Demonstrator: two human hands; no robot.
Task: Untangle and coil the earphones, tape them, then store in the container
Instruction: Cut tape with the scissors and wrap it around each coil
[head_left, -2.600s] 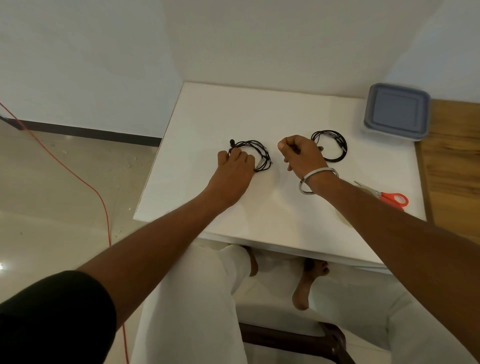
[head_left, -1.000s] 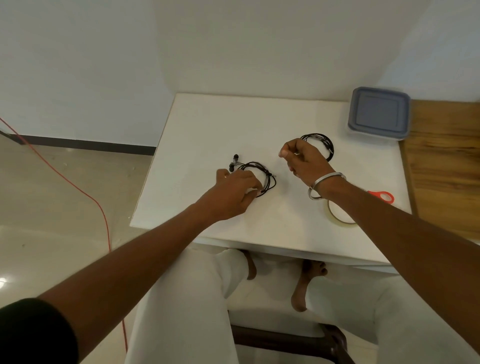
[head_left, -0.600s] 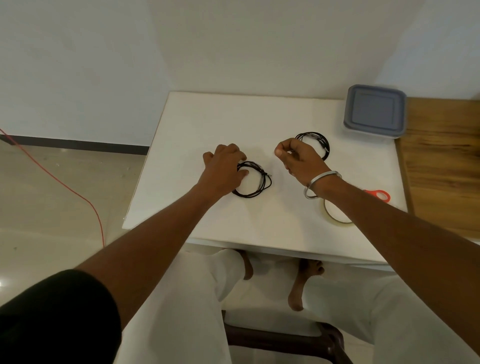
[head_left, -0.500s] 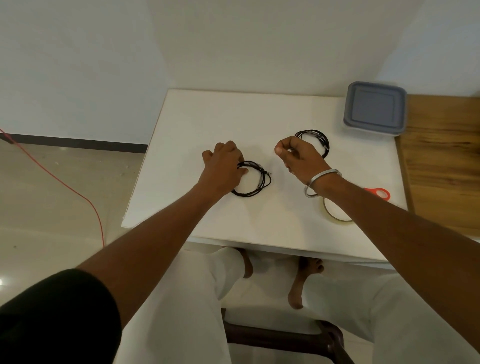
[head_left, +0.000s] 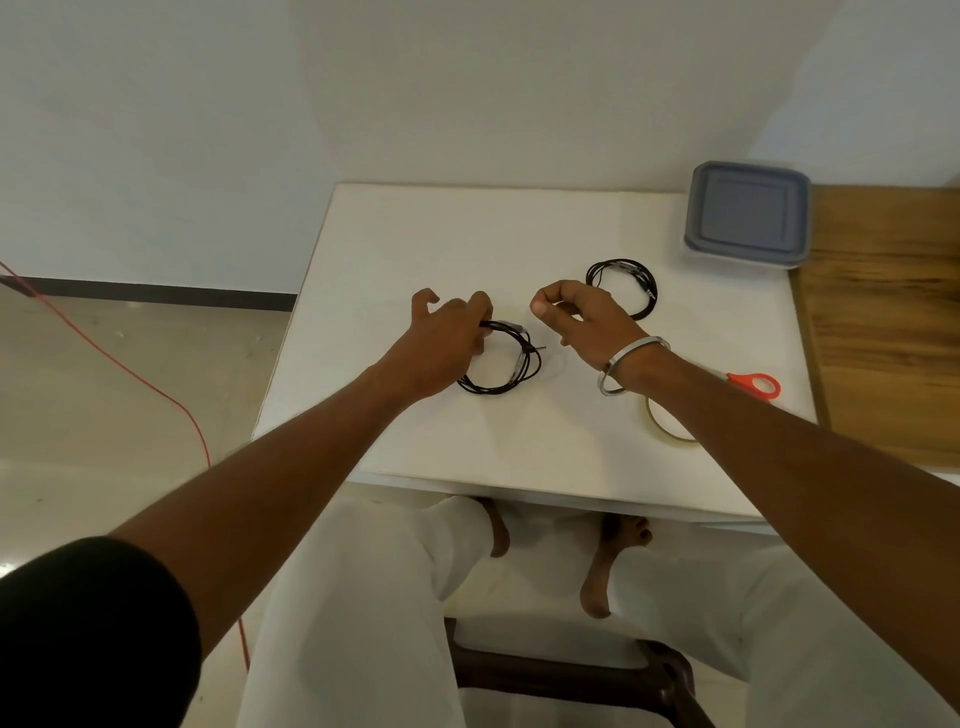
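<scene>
Earphones (head_left: 501, 358) coiled, pinched by left hand (head_left: 447, 338); right hand (head_left: 582, 319) pinches, contents unclear. Taping and container (head_left: 748, 221) storage apparently remain.

White table (head_left: 467, 234) against plain white walls (head_left: 363, 78); wooden surface (head_left: 883, 312) adjoining at right. Glossy beige tile floor (head_left: 104, 389) w/ dark skirting (head_left: 156, 293); red cable (head_left: 130, 369) crossing floor. Dark chair frame (head_left: 561, 670) below.

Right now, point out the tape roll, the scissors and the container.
tape roll (head_left: 655, 422): head view, on its visible left rim beside the right forearm.
scissors (head_left: 754, 385): head view, on the orange handle loop.
container (head_left: 748, 213): head view, on the middle of its grey lid.
</scene>
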